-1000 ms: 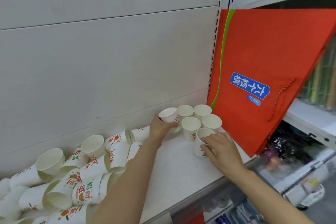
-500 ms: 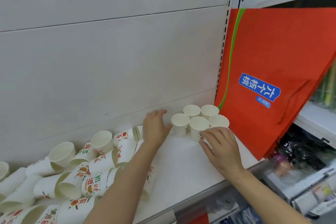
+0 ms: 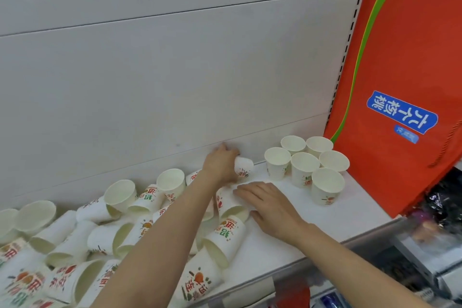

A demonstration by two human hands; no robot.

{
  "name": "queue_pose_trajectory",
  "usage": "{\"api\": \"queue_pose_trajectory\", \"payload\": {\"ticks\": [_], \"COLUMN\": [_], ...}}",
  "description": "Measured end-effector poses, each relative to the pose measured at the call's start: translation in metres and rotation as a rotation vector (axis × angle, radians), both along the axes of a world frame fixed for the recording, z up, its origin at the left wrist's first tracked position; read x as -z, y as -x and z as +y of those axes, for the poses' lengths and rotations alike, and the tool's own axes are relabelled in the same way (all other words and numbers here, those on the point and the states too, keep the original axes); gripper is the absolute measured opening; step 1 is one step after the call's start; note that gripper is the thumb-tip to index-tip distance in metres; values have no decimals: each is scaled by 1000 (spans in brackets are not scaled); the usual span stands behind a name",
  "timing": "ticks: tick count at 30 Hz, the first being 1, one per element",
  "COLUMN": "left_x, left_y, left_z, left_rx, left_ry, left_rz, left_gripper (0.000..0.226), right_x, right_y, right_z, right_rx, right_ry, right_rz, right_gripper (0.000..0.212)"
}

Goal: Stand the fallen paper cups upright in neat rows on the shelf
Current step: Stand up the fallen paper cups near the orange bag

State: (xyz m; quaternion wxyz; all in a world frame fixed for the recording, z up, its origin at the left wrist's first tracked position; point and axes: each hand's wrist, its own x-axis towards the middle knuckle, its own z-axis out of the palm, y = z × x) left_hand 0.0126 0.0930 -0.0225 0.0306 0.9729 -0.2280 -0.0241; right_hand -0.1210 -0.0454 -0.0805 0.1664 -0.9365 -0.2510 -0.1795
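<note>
Head view: a tilted cup (image 3: 243, 167) is grasped by the left hand (image 3: 221, 165); a fallen cup (image 3: 231, 204) is touched by the right hand (image 3: 271, 205), fingers relaxed; six upright cups (image 3: 303, 166) are grouped beside the red bag (image 3: 400, 62).

Our left hand (image 3: 221, 166) has left the upright cups (image 3: 306, 166) and now curls its grip round a fallen cup (image 3: 243, 167) by the back wall. Our right hand (image 3: 268, 204) has let go of the front upright cup (image 3: 327, 186) and moved left, now lying flat against another fallen cup (image 3: 231, 205). Six stand upright.
</note>
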Motion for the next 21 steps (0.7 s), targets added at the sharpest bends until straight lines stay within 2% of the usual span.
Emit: {"api": "queue_pose_trajectory", "payload": {"ticks": [3, 5, 11, 14, 18, 21], "left_x": [-9, -8, 16, 19, 13, 10], "left_y": [-2, -4, -5, -4, 2, 7], "left_z": [-10, -17, -28, -29, -16, 6], "left_rx": [98, 144, 138, 129, 139, 146], "left_ry": [59, 96, 229, 287, 373, 454], "left_rz": [2, -11, -90, -33, -2, -13], "left_gripper": [75, 73, 68, 78, 83, 71], "right_x": [3, 3, 2, 2, 10, 13], "right_y": [0, -1, -8, -13, -9, -4], "right_z": [3, 7, 16, 16, 9, 7], "right_rx": [-46, -74, -77, -47, 77, 221], "right_ry": [146, 231, 290, 276, 201, 54], "right_rz": [25, 29, -58, -101, -27, 96], "right_gripper": [92, 98, 71, 52, 63, 59]}}
